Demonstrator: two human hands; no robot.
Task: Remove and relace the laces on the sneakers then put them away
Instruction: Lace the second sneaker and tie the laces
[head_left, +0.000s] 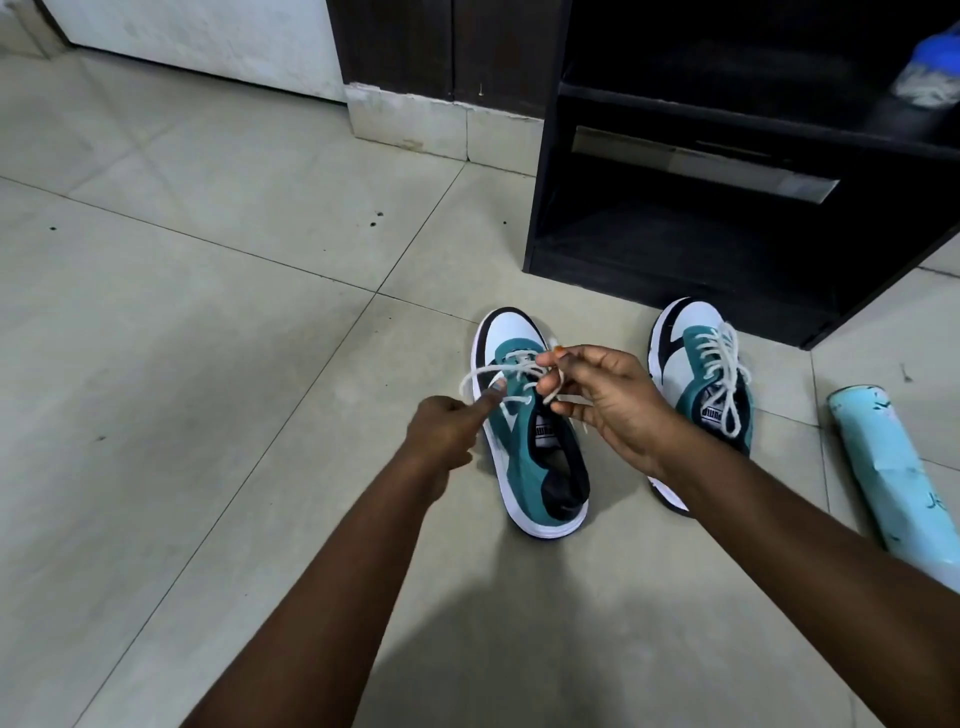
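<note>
**Q:** how are the hands placed here? and where are the sneakers seen?

**A:** Both arms are stretched in from the bottom of the frame toward the centre. The left hand (441, 434) is mostly curled, with one finger pushed out straight to the upper right so its tip is laid against the lace (480, 375) on the left sneaker (524, 415). Whether the lace is actually gripped there can't be told tbh. The right hand (605, 400) is held just above that sneaker's eyelets, fingers bent in, and a lace strand is pinched between thumb and fingertips, with loops draped under them.

The left sneaker is parked on the floor (208, 338) at centre frame, toe pointed up-frame, only partly laced. The right sneaker (696, 384) is set just beside it, right of centre, fully laced, its heel partly hidden by the right wrist.

**Q:** any writing that can be read?

**A:** "PUMA" is printed on both tongue labels, seen upside down. A teal bottle (883, 478) is laid on its side at the right edge, some letters on it, too small to read. A dark shelf (675, 208) is seen at upper right.
</note>
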